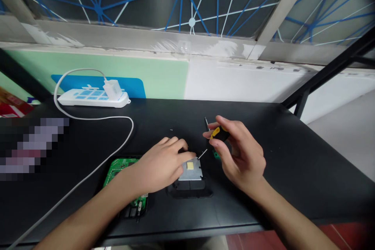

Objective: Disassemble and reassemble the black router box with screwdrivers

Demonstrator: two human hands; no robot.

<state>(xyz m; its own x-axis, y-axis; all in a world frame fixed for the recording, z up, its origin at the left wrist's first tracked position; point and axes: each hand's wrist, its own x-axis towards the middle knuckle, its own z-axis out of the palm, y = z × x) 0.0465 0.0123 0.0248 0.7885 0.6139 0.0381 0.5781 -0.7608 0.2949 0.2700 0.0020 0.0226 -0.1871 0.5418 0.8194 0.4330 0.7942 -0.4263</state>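
My right hand (241,150) grips a screwdriver (220,134) with a black and yellow handle between thumb and fingers. Its thin shaft slants down left, the tip at the upper right corner of a silvery metal plate (197,172). A pale yellow square pad sits on the plate. Beneath it lies a black plastic housing (190,193). My left hand (164,160) is closed about the plate's left and upper edges, thumb and index finger against it. Under my left forearm, partly covered, a green circuit board (113,170) lies in a dark casing.
Behind my right hand lies a dark thin rod (206,122) near a green piece (216,155), mostly hidden. A white power strip (93,97) with a plugged-in charger (113,89) stands at the back left. Its white cable (133,125) loops across the black table (293,156).
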